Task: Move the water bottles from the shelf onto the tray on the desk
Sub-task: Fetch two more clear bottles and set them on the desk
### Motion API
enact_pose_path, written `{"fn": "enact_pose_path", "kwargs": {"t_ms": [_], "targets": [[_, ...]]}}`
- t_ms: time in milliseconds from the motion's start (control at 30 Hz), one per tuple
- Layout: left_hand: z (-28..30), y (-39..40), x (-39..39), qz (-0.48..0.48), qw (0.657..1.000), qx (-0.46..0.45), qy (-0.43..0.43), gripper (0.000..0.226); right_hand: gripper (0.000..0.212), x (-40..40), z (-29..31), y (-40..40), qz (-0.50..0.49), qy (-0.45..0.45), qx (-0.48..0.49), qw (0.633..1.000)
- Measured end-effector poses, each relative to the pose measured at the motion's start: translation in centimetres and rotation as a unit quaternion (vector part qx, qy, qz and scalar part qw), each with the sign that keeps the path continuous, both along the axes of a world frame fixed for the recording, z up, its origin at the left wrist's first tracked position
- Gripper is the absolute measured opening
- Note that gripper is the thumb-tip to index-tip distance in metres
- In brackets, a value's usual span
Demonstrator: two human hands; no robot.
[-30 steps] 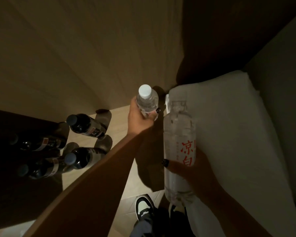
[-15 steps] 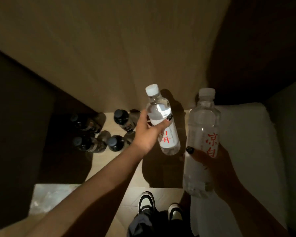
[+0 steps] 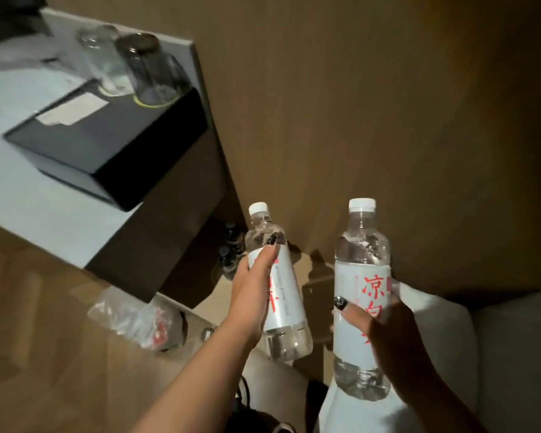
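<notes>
I hold two clear water bottles with white caps and white labels printed in red. My left hand (image 3: 254, 295) is shut around the smaller-looking bottle (image 3: 286, 304), tilted slightly left. My right hand (image 3: 391, 335) grips the other bottle (image 3: 361, 267), which stands upright and nearer the camera. Both bottles are in the air, right of the desk. On the white desk (image 3: 28, 195) at upper left sits a black tray (image 3: 107, 142) with two upturned glasses (image 3: 150, 70) at its far end. The low shelf (image 3: 297, 270) shows behind the bottles.
Several dark bottles (image 3: 230, 245) stand on the low shelf beneath the desk edge. A crumpled plastic bag (image 3: 138, 317) lies on the wood floor. A wooden wall panel (image 3: 356, 104) rises behind. A white cushion (image 3: 434, 323) is at the right.
Both bottles have been lifted up off the shelf and away from it. The view has swung up and left, bringing the desk and black tray into sight.
</notes>
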State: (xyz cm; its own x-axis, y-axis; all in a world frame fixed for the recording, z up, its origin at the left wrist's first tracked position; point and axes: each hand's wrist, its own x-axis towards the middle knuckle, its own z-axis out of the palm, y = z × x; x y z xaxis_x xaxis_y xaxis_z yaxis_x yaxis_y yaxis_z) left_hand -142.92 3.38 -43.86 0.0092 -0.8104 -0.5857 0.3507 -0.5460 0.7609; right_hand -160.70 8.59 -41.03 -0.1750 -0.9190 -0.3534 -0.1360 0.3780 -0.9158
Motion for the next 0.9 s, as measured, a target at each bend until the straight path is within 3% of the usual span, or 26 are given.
{"fn": "enact_pose_path", "kwargs": {"t_ms": [167,233,300,433,533,667,800,900], "targets": [[4.9,3.4,3.4,0.015,0.993,0.03,0.111,0.046,0.022,3.0,4.0,0.6,0.045,-0.063,0.052,0.996],[6.8,4.6,4.8,0.025,0.991,0.029,0.126,0.049,0.022,4.3,5.3,0.9,0.079,-0.074,0.07,0.992],[8.4,5.6,6.3,0.042,0.994,0.01,0.102,0.055,0.026,5.8,6.6,1.3,0.12,-0.067,0.064,0.988],[10.8,6.7,9.3,0.085,0.993,-0.053,-0.056,0.065,0.023,9.5,9.4,0.8,0.186,-0.053,0.041,0.98],[12.1,7.1,12.3,0.119,0.984,-0.058,-0.117,0.074,0.03,13.0,11.3,0.2,0.223,-0.047,0.029,0.973],[13.7,7.5,17.4,0.157,0.98,-0.052,-0.108,0.076,0.054,18.2,12.6,-0.4,0.245,-0.074,0.018,0.967],[14.3,7.8,23.7,0.166,0.981,-0.045,-0.094,0.075,0.076,23.7,13.2,-0.7,0.221,-0.158,0.085,0.959],[14.5,8.4,28.4,0.159,0.984,-0.04,-0.064,0.067,0.067,27.9,13.2,-0.5,0.239,-0.178,0.113,0.948]]}}
